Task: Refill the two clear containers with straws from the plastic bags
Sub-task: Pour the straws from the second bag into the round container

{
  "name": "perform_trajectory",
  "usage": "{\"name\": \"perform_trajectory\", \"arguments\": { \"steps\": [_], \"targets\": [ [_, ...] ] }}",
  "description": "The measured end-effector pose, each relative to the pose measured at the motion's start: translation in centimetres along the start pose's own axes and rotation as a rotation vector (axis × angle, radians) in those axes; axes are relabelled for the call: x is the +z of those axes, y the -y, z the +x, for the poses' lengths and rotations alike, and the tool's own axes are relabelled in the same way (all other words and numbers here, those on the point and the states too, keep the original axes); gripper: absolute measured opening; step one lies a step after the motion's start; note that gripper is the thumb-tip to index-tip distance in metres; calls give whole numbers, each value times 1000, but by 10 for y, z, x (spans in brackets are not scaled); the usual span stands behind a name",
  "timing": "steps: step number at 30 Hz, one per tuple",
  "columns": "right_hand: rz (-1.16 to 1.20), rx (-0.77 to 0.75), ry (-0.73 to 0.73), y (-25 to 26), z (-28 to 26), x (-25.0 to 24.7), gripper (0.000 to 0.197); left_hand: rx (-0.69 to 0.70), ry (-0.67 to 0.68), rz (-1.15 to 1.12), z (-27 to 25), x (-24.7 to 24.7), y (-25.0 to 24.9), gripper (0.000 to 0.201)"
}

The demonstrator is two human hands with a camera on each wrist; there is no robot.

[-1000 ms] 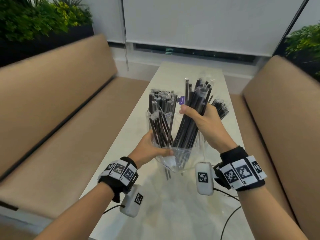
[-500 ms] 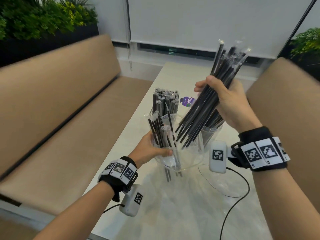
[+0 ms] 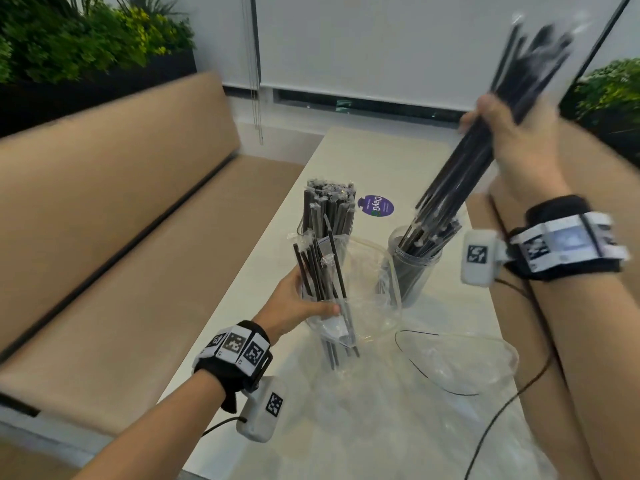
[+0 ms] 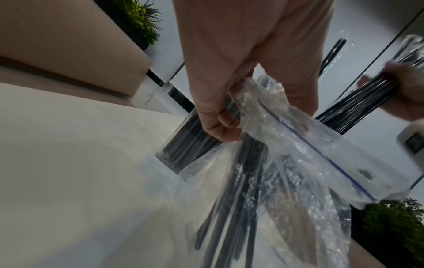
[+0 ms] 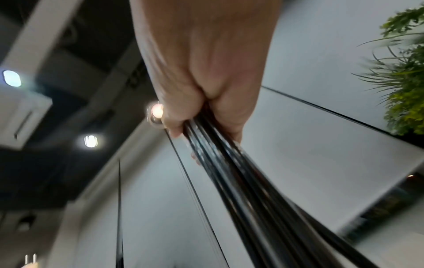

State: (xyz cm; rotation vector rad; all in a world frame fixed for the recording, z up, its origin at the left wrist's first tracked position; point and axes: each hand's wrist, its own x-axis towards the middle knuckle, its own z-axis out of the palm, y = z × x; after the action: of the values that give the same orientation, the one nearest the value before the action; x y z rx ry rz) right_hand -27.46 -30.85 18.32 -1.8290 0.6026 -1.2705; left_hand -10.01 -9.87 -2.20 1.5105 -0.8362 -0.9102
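My right hand (image 3: 498, 133) grips a thick bundle of black straws (image 3: 485, 140) (image 5: 241, 181), held high and tilted, its lower ends just above the right clear container (image 3: 412, 271), which holds several straws. My left hand (image 3: 298, 306) (image 4: 224, 116) holds a clear zip bag (image 3: 363, 296) (image 4: 309, 163) upright on the table; a few black straws (image 3: 322, 271) still stand in it. The left clear container (image 3: 329, 213), behind the bag, is packed full of straws.
A white table (image 3: 363, 161) runs between two tan benches (image 3: 104, 237). A second clear bag (image 3: 457, 362) lies flat at the right front, with a black cable (image 3: 502, 410) beside it. A purple sticker (image 3: 376, 206) sits between the containers.
My right hand has pulled the straw bundle up out of the bag and swung it up and to the right, over the right container. The left hand has kept hold of the bag.
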Motion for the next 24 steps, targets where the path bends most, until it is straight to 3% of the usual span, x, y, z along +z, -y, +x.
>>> {"name": "perform_trajectory", "arguments": {
  "steps": [3,7,13,19,24],
  "targets": [
    [-139,41,-12,-54,-13,20,21,0,-5,-10,-2,0,2,70],
    [-124,125,-105,-101,-39,41,36,1,-3,-4,-6,0,5,71],
    [-40,250,-297,-115,-44,46,42,6,-21,-14,-7,-1,6,68],
    [-39,155,-345,-100,-21,29,68,-3,-31,-17,-7,-3,10,69],
    [-132,21,-261,-98,-17,19,92,-4,-33,-7,-7,-4,9,73]
  ]
}}
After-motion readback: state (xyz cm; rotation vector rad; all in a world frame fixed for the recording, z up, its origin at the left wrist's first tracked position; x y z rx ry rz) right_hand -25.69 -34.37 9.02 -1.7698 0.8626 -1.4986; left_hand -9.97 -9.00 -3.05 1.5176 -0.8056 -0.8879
